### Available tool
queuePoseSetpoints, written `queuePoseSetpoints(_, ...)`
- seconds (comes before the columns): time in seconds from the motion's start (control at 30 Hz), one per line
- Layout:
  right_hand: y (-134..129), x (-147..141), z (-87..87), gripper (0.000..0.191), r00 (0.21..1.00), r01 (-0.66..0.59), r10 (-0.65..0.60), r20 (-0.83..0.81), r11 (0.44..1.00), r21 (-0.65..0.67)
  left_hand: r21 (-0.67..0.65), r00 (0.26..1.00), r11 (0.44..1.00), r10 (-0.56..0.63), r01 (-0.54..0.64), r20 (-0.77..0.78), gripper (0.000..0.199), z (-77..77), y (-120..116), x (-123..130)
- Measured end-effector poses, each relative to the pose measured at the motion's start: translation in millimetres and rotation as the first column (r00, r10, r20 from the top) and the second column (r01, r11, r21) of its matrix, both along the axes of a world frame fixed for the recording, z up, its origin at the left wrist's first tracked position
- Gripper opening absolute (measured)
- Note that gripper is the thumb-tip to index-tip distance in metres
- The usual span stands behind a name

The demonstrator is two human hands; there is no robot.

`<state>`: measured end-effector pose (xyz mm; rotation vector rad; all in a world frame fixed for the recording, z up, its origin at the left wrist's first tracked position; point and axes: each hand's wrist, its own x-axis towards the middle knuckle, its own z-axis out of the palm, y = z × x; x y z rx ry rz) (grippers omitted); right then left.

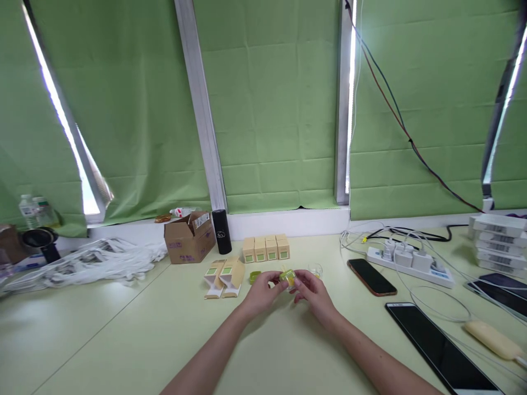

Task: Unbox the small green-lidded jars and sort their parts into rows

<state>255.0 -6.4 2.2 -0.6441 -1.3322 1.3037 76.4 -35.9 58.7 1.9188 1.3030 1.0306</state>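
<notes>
My left hand (265,293) and my right hand (313,292) meet over the middle of the table. Between their fingertips is a small yellow-green piece (288,278), seemingly with a clear part; its exact kind is too small to tell. Just left of my left hand lies a green piece (254,276), partly covered by the fingers. Behind my right hand sits a clear round piece (315,269). Two unfolded small kraft boxes (231,274) with open flaps lie to the left. Farther back, several closed small kraft boxes (265,249) stand in a row.
A brown carton (189,240) and a black cylinder (222,232) stand at the back left, near a pile of white cables (94,263). On the right are a phone (371,277), a tablet (440,345), a loaded power strip (411,266) and stacked white boxes (500,241).
</notes>
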Motion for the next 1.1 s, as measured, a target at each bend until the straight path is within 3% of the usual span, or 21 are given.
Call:
queuePoseSetpoints(0.27, -3, -1, 2.4, 0.049, 0.952, -0.24, 0.191, -0.237, 0.95, -0.199, 0.026, 0.974, 0.994, 0.096, -0.103, 0.206, 0.061, -18.2, -4, -4)
queuePoseSetpoints(0.67, -3, 2, 2.1, 0.045, 0.938, -0.25, 0.162, -0.307, 0.928, -0.275, 0.029, 0.947, 0.979, 0.186, -0.2, 0.264, 0.054, -27.0, -7, -4)
queuePoseSetpoints(0.83, -9, 0, 6.6, 0.048, 0.956, -0.18, 0.122, -0.266, 0.963, -0.203, 0.022, 0.916, 0.983, 0.163, -0.183, 0.367, 0.06, -31.2, -4, -4)
queuePoseSetpoints(1.1, -7, -1, 7.6, 0.054, 0.994, 0.089, -0.088, -0.058, 0.996, 0.025, 0.006, 0.837, 0.994, 0.088, -0.108, 0.54, 0.051, -33.7, -3, -5)
